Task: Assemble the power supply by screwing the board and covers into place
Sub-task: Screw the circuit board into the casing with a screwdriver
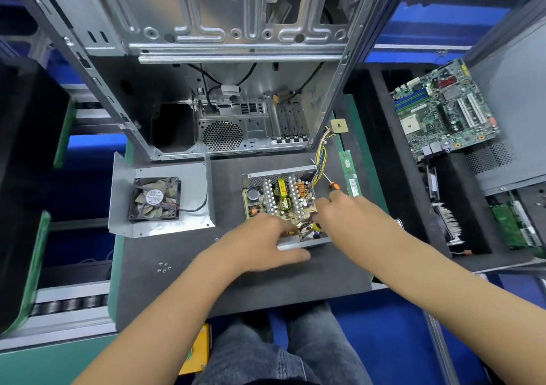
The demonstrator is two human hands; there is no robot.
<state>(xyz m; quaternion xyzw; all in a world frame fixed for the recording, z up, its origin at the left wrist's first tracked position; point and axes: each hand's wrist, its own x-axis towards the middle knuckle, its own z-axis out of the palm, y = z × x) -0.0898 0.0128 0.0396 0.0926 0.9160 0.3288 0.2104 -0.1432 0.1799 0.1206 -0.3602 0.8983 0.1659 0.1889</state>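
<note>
The open power supply case sits on the dark mat, with the circuit board full of heatsinks and coils inside it. My left hand grips the case's near wall, fingers inside and thumb along the outside. My right hand reaches in from the right, and its bent fingertips hold the board's near right corner. The orange-handled screwdriver lies on the mat just behind my right hand. The metal cover carrying a black fan lies to the left. Several loose screws rest near the mat's front left.
A large open computer case stands right behind the power supply, and the coloured wire bundle runs toward it. A memory stick and a processor chip lie to the right. A motherboard and other parts sit in trays at far right.
</note>
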